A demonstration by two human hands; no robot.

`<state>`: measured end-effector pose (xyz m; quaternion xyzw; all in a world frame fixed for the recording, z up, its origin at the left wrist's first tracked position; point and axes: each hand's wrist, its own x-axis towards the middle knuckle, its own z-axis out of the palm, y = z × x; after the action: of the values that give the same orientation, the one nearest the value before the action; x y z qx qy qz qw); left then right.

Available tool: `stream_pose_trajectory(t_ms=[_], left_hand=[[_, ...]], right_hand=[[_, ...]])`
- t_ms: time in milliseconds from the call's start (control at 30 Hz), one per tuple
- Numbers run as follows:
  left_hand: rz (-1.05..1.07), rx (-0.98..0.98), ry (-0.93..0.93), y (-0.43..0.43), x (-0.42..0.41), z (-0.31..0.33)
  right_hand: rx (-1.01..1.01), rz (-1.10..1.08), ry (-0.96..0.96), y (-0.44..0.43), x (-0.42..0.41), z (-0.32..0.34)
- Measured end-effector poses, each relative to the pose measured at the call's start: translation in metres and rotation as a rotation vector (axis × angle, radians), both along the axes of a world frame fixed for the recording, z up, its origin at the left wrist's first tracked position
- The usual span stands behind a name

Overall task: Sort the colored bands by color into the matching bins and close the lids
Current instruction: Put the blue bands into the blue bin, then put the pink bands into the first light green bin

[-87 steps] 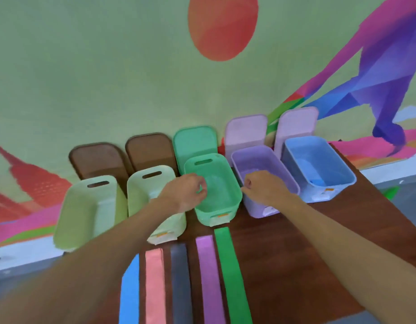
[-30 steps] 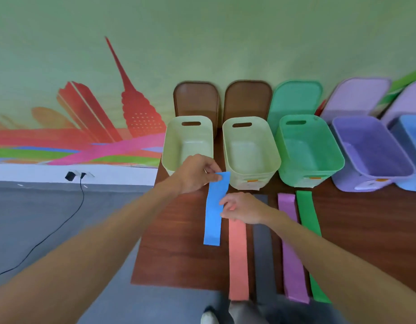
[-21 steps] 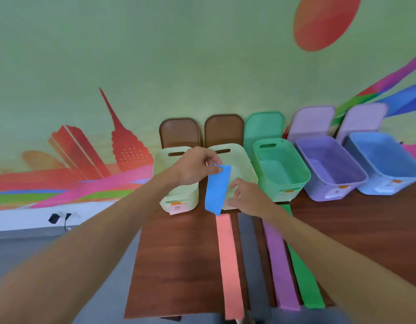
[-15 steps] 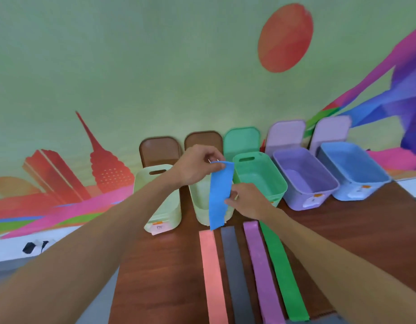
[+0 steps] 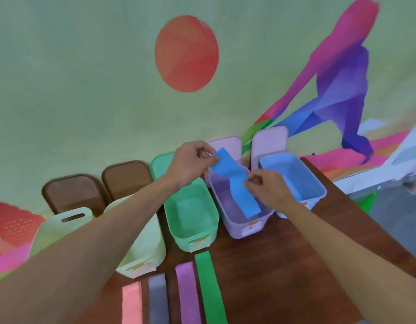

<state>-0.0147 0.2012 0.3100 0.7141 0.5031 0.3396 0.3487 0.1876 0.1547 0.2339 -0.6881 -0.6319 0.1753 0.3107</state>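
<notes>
1. Five open bins in a row: far-left pale bin (image 5: 61, 228), second pale bin (image 5: 143, 251), green bin (image 5: 193, 239), purple bin (image 5: 244, 226), and blue bin (image 5: 295, 174) at the right. Their lids (image 5: 127, 176) are propped upright behind them.
2. The blue band (image 5: 237, 183) hangs over the purple bin, its lower end at that bin's front right rim, just beside the blue bin.
3. The left hand (image 5: 190, 162) pinches the band's top end, thumb against curled fingers. The right hand (image 5: 267, 185) pinches its edge midway down, fingers curled in.
4. On the dark wooden table (image 5: 260, 265), salmon band (image 5: 132, 302), grey band (image 5: 158, 298), purple band (image 5: 187, 293) and green band (image 5: 210, 286) lie side by side.
5. Behind is a green wall (image 5: 85, 78) with a red disc (image 5: 187, 53).
</notes>
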Motion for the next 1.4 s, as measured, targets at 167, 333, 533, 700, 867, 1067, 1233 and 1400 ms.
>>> stream_pose_trajectory(t_ms=[167,333,533,700,867,1067,1233,1400], left_hand=[[0.033,-0.107,-0.068,0.035,0.09,-0.009],[0.015,-0.209,-0.108,0.057,0.16,-0.033],[-0.011,-0.284,-0.061,0.075,0.211,-0.076],[0.001,-0.382,-0.059,0.083,0.234,-0.106],[-0.044,-0.505,-0.15,0.078,0.247,-0.125],[-0.138,-0.552,-0.049,0.069,0.223,-0.137],[-0.215,-0.485,0.075,0.048,0.169,-0.134],[-0.229,-0.471,0.177,0.017,0.092,-0.135]], right_hand=[[0.041,-0.12,0.132,0.038,0.097,0.002],[0.078,-0.186,0.142,0.06,0.168,-0.004],[0.039,-0.264,0.154,0.074,0.214,-0.032],[-0.06,-0.313,0.16,0.081,0.23,-0.058],[-0.228,-0.372,0.361,0.077,0.226,-0.072],[-0.333,-0.308,0.384,0.06,0.209,-0.076],[-0.374,-0.205,0.308,0.053,0.168,-0.072],[-0.352,-0.034,0.152,0.038,0.092,-0.065]])
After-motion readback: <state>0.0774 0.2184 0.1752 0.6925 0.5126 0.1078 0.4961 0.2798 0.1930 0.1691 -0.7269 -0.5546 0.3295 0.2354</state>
